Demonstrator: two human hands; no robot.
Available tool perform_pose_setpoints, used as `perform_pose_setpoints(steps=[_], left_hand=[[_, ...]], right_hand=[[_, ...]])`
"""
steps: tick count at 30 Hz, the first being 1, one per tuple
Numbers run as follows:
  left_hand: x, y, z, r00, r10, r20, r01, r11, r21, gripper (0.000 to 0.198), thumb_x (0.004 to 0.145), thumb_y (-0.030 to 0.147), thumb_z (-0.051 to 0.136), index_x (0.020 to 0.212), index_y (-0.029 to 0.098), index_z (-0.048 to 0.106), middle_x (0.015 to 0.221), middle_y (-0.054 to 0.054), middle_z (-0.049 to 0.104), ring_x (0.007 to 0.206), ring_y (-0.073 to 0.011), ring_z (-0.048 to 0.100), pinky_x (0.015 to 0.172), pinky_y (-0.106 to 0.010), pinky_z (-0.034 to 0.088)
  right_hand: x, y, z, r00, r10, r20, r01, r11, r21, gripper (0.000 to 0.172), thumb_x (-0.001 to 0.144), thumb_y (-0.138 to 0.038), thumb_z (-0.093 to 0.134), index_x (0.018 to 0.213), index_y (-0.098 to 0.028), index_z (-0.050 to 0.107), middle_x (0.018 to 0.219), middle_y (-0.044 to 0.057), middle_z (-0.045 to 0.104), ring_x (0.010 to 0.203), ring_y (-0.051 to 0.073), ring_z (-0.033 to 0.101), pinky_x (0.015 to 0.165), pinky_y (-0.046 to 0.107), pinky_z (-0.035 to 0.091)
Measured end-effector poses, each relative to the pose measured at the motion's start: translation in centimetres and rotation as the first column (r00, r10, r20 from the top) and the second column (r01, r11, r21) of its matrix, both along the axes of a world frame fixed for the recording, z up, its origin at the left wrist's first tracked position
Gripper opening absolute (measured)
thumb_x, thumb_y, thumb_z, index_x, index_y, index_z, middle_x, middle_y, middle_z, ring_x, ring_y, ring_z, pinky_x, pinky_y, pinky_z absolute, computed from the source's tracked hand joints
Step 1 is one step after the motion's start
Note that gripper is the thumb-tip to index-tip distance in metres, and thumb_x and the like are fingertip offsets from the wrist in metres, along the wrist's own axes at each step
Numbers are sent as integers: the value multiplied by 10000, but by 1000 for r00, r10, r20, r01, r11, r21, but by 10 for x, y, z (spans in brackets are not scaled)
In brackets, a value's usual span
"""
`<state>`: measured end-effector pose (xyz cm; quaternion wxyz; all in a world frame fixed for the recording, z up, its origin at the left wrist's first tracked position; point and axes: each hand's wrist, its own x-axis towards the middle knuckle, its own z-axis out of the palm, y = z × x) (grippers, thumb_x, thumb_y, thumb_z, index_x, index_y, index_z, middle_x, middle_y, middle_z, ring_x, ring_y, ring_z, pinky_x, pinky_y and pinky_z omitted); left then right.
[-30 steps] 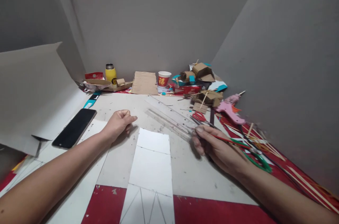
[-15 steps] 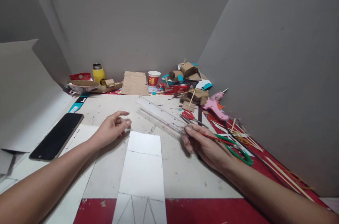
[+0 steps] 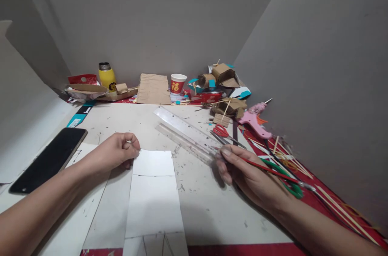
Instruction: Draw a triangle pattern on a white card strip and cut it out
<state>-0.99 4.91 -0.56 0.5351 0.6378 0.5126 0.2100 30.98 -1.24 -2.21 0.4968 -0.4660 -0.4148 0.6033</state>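
A long white paper strip (image 3: 154,195) with pencil lines across it lies in front of me, with slanted lines near its lower end. My left hand (image 3: 121,151) pinches the strip's upper left corner between thumb and fingers. Over to the right, my right hand (image 3: 242,167) grips a clear ruler (image 3: 184,131) by its near end, tilted above the board. A red pencil (image 3: 266,167) also sits in that hand, its shaft passing back over the wrist. Green scissor handles (image 3: 295,189) show behind the hand; whether they touch it I cannot tell.
A black phone (image 3: 50,159) lies at left on paper. Along the back stand a yellow bottle (image 3: 107,78), corrugated cardboard (image 3: 154,88) and a paper cup (image 3: 178,85). At right are cardboard pieces (image 3: 224,74), red-handled scissors (image 3: 220,131), a pink glue gun (image 3: 254,120) and thin sticks (image 3: 339,211).
My left hand has come down onto the paper strip's corner and closed on it. The right hand still holds the ruler and pencil. The whole view has shifted slightly.
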Motion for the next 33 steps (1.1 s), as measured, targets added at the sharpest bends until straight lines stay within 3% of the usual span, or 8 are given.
perform_pose_setpoints(steps=[5,9,12,14,17,22,27,33], left_hand=[[-1,-5,11,992,-72,-103,67,996,-53,254,764,387,675,648,232,511,441,17,566,364,-161,504,381,-237,320],[11,-20,26,986,150,-72,-122,946,299,400,858,391,608,582,236,363,478,69,409,453,-111,414,463,-227,310],[20,-34,32,960,280,-13,-145,539,830,237,912,288,577,700,239,485,654,25,565,607,-155,552,601,-278,446],[24,-41,30,958,264,-109,43,244,969,73,898,221,606,966,232,581,978,-62,700,941,-247,655,853,-385,498],[25,-44,22,897,227,-380,371,85,925,259,913,222,592,1172,221,584,1165,-112,712,1104,-301,638,1021,-494,433],[24,-38,6,809,75,-583,551,245,797,287,1015,331,415,1065,173,649,821,-91,713,677,-221,652,580,-330,497],[24,-42,3,799,-40,-599,583,292,758,308,1023,372,416,1123,171,627,808,-67,675,628,-209,625,506,-305,418],[21,-36,9,903,-136,-406,388,661,642,293,980,422,511,1140,241,676,931,-61,725,743,-202,664,619,-289,470]], right_hand=[[-2,-7,5,999,33,-7,-33,999,23,335,817,-440,789,699,-189,601,596,-25,609,435,74,499,430,180,410],[-6,-13,5,996,88,25,-89,996,23,344,853,-440,754,688,-185,593,600,-17,607,446,76,492,453,193,423],[-10,-18,3,989,142,47,-142,990,2,355,865,-451,739,687,-184,587,593,-10,610,447,84,491,462,210,425],[-12,-22,3,977,195,82,-195,981,-8,370,878,-470,721,688,-176,601,592,2,620,451,86,505,466,214,421],[-12,-25,5,956,262,130,-261,965,-26,407,888,-512,697,693,-163,618,597,18,630,455,89,525,465,217,411],[-9,-26,2,951,282,124,-279,959,-46,413,901,-499,686,682,-156,616,576,8,616,441,78,512,456,207,401],[-10,-22,-2,974,215,75,-212,976,-38,420,894,-498,694,657,-160,614,539,-5,607,410,70,496,430,183,397],[-11,-16,-2,990,124,68,-123,992,-17,428,870,-560,685,695,-171,646,533,13,632,385,95,508,392,197,408]])
